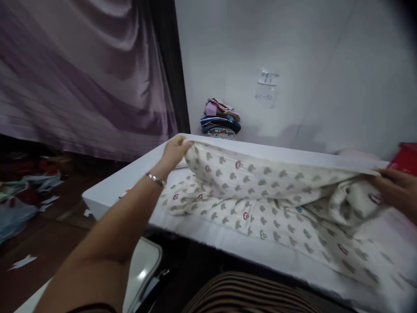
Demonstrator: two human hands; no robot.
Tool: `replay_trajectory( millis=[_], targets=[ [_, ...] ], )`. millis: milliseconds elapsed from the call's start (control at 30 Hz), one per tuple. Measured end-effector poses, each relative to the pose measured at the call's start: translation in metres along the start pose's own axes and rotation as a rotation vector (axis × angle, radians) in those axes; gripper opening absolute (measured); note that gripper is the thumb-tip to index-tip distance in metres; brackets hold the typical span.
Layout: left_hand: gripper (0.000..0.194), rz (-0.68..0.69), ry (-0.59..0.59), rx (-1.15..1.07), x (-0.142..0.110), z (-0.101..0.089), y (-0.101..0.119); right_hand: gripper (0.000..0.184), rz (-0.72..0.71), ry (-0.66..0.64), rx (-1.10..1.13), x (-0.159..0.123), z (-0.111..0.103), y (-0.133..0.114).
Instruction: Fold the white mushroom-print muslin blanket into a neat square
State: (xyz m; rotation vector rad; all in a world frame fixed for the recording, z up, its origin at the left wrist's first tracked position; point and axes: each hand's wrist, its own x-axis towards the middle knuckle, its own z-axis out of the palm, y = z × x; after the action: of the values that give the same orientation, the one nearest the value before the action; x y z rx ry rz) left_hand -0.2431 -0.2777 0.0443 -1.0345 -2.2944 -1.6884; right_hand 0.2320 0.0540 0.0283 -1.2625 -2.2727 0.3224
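Note:
A cream cloth printed with small grey and red mushroom shapes lies spread over a white table. My left hand, with a thin bracelet on the wrist, pinches the cloth's far left corner and lifts its edge off the table. At the right edge of the view my right hand grips the cloth's other end, fingers closed on it. The raised edge stretches between both hands, and the rest sags in folds below.
A stack of folded clothes stands at the table's far edge by a white wall with paper notes. A red object is at far right. A purple curtain hangs left. Scraps litter the dark floor. A chair seat is below.

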Motion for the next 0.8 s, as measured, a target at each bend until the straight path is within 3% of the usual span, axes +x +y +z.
replay_trajectory(
  millis=[133,233,333,400,467,567,667,800],
  targets=[
    [0.029,0.15,0.167,0.152,0.076,-0.005,0.059,0.078,0.078,0.194,0.015,0.043,-0.037,-0.046],
    [0.04,0.277,0.309,0.142,0.115,-0.024,0.11,0.08,0.029,0.365,0.099,0.058,-0.068,-0.082],
    [0.047,0.397,0.263,0.148,0.118,-0.046,0.142,0.08,0.009,0.443,0.166,0.048,-0.087,-0.102],
    [0.039,0.363,0.292,0.217,0.105,-0.054,0.145,0.076,0.057,0.361,0.197,0.034,-0.09,-0.103],
    [0.026,0.242,0.253,0.303,0.089,-0.051,0.132,0.071,0.101,0.192,0.234,0.02,-0.083,-0.095],
    [0.023,0.042,0.026,0.353,0.067,-0.024,0.098,0.062,0.072,-0.192,0.329,0.005,-0.059,-0.079],
    [0.016,0.013,-0.205,0.339,0.046,0.025,0.073,0.046,-0.084,-0.526,0.347,-0.001,-0.026,-0.073],
    [0.007,0.204,-0.57,0.204,-0.006,0.098,0.079,0.032,-0.238,-0.657,0.231,-0.006,0.006,-0.092]
  ],
)
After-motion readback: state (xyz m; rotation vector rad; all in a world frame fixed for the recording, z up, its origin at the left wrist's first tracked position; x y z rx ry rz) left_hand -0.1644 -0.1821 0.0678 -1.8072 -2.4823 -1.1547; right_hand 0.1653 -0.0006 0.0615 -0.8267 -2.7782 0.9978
